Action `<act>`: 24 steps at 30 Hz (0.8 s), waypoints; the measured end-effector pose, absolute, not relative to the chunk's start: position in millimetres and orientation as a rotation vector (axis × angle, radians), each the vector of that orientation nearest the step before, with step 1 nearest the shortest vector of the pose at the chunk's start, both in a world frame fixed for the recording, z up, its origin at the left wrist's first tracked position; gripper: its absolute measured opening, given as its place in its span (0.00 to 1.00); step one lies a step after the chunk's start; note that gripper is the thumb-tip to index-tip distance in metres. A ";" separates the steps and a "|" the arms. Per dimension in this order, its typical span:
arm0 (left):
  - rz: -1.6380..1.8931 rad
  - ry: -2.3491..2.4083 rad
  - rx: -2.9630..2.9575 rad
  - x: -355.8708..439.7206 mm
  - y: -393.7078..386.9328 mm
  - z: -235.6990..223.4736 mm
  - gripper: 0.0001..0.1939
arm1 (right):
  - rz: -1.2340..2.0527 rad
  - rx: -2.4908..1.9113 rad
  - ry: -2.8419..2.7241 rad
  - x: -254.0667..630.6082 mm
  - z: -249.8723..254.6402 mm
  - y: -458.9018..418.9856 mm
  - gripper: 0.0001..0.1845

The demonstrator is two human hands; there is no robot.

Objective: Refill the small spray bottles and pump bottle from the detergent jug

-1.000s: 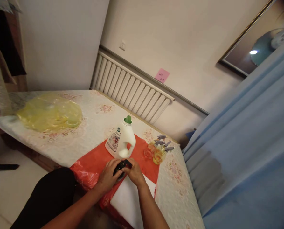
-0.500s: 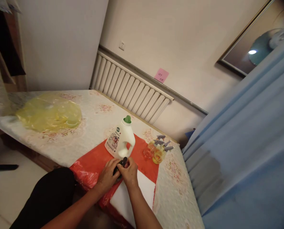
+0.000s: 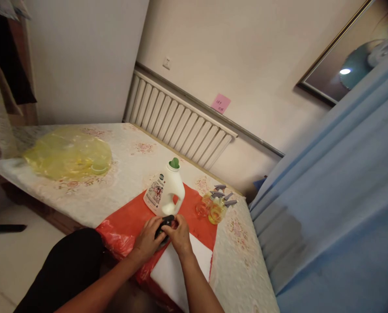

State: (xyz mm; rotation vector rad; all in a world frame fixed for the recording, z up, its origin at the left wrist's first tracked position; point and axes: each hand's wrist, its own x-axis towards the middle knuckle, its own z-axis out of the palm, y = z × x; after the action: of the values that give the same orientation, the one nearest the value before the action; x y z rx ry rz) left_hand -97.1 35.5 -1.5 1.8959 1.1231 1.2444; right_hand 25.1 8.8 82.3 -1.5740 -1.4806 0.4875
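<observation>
Both hands meet over a small black object near the front of an orange-red plastic sheet. My left hand curls around its left side, and my right hand pinches its right end. What the black object is I cannot make out. Just behind the hands stands a white detergent bottle with a green cap and a handle hole. A white cloth lies under my right forearm.
Small yellow and orange spray bottles with grey triggers stand right of the detergent bottle. A yellow plastic bag lies at the far left of the floral bedspread. A radiator lines the wall; blue fabric fills the right.
My right hand shifted slightly on the black object, first toward the left hand, then a little back. The left hand and the bottle have stayed put.
</observation>
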 end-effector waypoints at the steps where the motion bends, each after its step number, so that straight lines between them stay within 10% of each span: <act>1: 1.247 1.125 1.897 -96.9 35.5 -1.6 0.18 | 0.473 -1.595 -1.446 22.5 78.7 9.9 0.08; 24: 1.288 1.129 1.917 -96.5 40.2 -2.2 0.18 | 0.479 -1.584 -1.341 13.7 74.1 6.9 0.11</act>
State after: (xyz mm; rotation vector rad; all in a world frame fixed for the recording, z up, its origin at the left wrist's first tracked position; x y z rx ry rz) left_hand -96.5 40.2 -2.2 1.9167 1.1291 1.2882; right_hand 13.7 6.9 74.1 -1.5841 -1.3407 0.4786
